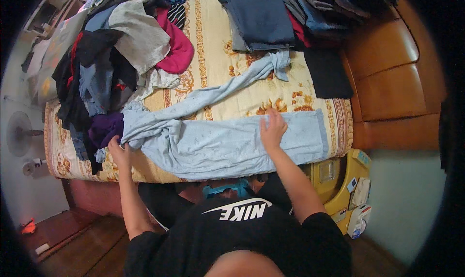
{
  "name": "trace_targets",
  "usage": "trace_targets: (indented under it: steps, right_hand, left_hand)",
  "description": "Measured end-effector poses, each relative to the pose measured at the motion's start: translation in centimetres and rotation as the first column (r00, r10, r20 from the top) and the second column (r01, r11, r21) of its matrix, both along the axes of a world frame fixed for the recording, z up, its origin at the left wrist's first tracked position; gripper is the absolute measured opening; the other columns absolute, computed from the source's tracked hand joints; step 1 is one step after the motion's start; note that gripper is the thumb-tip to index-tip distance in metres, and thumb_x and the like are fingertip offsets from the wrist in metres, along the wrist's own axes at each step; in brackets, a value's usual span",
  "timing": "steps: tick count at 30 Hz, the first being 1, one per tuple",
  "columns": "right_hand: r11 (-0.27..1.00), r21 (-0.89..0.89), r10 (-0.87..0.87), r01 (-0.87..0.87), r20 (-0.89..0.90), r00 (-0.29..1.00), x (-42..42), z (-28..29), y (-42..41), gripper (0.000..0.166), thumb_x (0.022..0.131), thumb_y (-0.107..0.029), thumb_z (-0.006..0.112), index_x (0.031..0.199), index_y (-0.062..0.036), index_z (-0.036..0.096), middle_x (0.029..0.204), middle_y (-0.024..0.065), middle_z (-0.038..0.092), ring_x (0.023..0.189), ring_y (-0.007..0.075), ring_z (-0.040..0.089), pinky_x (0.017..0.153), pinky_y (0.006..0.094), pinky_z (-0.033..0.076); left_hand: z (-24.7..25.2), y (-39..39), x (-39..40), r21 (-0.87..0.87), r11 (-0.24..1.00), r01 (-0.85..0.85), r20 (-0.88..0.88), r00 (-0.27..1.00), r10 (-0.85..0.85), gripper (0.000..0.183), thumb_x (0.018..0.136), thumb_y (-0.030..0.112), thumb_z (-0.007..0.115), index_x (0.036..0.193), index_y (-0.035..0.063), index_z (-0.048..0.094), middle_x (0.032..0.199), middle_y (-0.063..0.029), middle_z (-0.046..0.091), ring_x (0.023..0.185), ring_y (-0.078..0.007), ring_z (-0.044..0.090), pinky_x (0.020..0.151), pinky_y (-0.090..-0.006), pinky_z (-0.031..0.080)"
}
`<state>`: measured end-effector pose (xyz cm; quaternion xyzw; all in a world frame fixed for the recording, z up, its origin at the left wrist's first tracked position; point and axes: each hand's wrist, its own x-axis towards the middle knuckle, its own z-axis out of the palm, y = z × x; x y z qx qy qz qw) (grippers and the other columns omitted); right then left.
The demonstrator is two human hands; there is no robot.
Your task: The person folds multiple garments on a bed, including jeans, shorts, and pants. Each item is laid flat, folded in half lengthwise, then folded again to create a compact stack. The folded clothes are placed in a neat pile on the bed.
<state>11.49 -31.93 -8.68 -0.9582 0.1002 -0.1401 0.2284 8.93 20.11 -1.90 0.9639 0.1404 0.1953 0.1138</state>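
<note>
Light blue patterned pants lie across the bed, waist end at the left. One leg is spread flat along the near edge; the other is twisted and runs up to the right, its cuff bunched. At the waist end, beside a purple garment, my left hand touches the blue fabric with bent fingers; whether it pinches the cloth I cannot tell. My right hand rests on the flat leg, fingers apart, holding nothing.
Heaped clothes cover the bed's left side. Folded dark pants and a stack of folded clothes lie at the far right, near a black folded garment. A brown padded headboard borders the right side. A floor fan stands left.
</note>
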Motion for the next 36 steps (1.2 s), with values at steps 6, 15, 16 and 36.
trace_targets:
  steps: [6, 15, 16, 36]
  right_hand:
    - [0.885, 0.300, -0.396, 0.355, 0.087, 0.914, 16.3, 3.2, -6.5, 0.062, 0.073, -0.035, 0.064, 0.118, 0.0013, 0.041, 0.113, 0.0244, 0.049, 0.103, 0.0359, 0.047, 0.088, 0.0458, 0.036]
    - [0.855, 0.517, -0.023, -0.045, 0.125, 0.992, 21.5, 2.7, -14.1, 0.025, 0.077, -0.022, 0.060, 0.090, -0.0010, 0.060, 0.083, 0.0158, 0.063, 0.077, 0.0271, 0.060, 0.070, 0.0338, 0.044]
    - [0.836, 0.540, 0.018, -0.097, 0.149, 0.989, 20.6, 4.0, -15.1, 0.024, 0.077, -0.021, 0.059, 0.090, -0.0010, 0.060, 0.083, 0.0156, 0.063, 0.075, 0.0252, 0.059, 0.069, 0.0329, 0.044]
    - [-0.129, 0.959, -0.272, 0.253, -0.280, 0.921, 4.6, 7.8, -21.8, 0.014, 0.082, -0.014, 0.047, 0.079, -0.0082, 0.060, 0.070, 0.0050, 0.059, 0.063, 0.0147, 0.059, 0.054, 0.0264, 0.048]
  left_hand:
    - [4.4, -16.9, 6.4, -0.056, 0.831, 0.553, -0.046, 0.830, -0.555, 0.050, 0.066, 0.009, 0.064, 0.113, 0.0031, 0.049, 0.114, -0.0188, 0.049, 0.103, -0.0348, 0.046, 0.089, -0.0409, 0.034]
    - [1.9, -18.7, 14.2, -0.412, 0.769, 0.489, -0.212, 0.769, -0.603, 0.019, 0.076, 0.009, 0.054, 0.094, 0.0034, 0.058, 0.093, -0.0150, 0.059, 0.082, -0.0329, 0.056, 0.071, -0.0356, 0.044]
    - [3.7, -18.2, 14.2, -0.482, 0.764, 0.430, -0.266, 0.759, -0.595, 0.018, 0.079, 0.011, 0.051, 0.094, 0.0031, 0.058, 0.092, -0.0151, 0.060, 0.081, -0.0307, 0.056, 0.071, -0.0338, 0.043]
    - [10.5, -13.6, 6.6, -0.780, 0.615, 0.118, -0.417, 0.635, -0.650, 0.046, 0.087, 0.043, 0.045, 0.090, 0.0007, 0.061, 0.076, -0.0011, 0.057, 0.069, -0.0101, 0.049, 0.060, -0.0276, 0.040]
